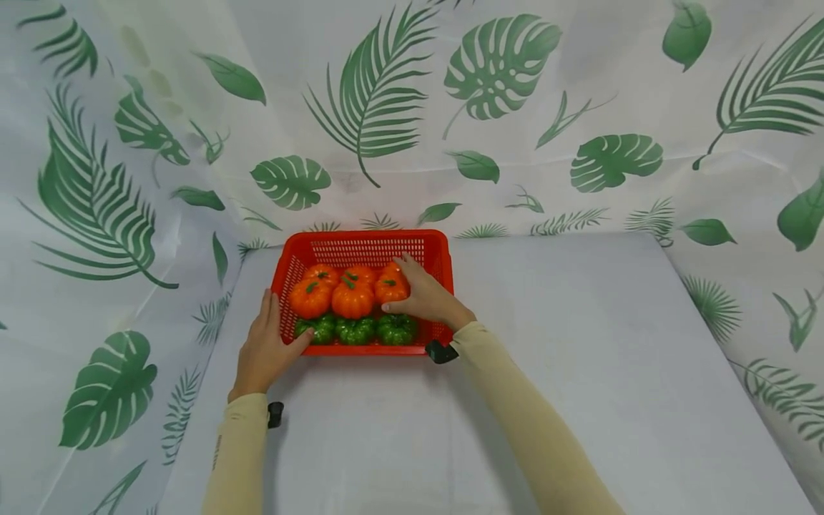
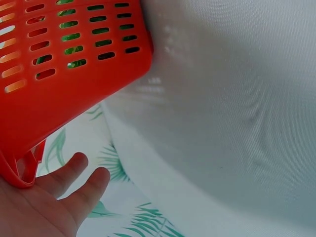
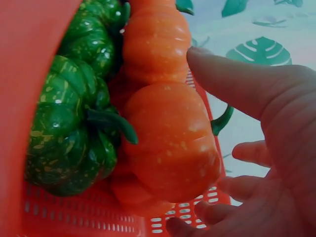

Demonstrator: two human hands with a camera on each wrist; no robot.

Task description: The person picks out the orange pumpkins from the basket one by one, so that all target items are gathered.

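Observation:
A red plastic basket (image 1: 370,350) holds several orange toy pumpkins (image 1: 352,299), with a row of green speckled pumpkins (image 1: 356,331) along its near side. My left hand (image 1: 264,350) rests at the basket's left rim, thumb over the near corner. In the left wrist view its fingers (image 2: 89,192) stretch straight and spread below the rim. Over the basket's right side, my right hand (image 1: 421,293) reaches above the rightmost orange pumpkin (image 3: 170,140). Its thumb tip is right at the neighbouring orange pumpkin, and the spread fingers lie around the far side with a visible gap.
The basket stands on a white table (image 1: 579,372) against its far edge. A white curtain (image 1: 412,193) printed with green leaves hangs behind and at both sides. Dark wrist devices (image 1: 441,351) sit by the cuffs of beige sleeves (image 1: 515,400).

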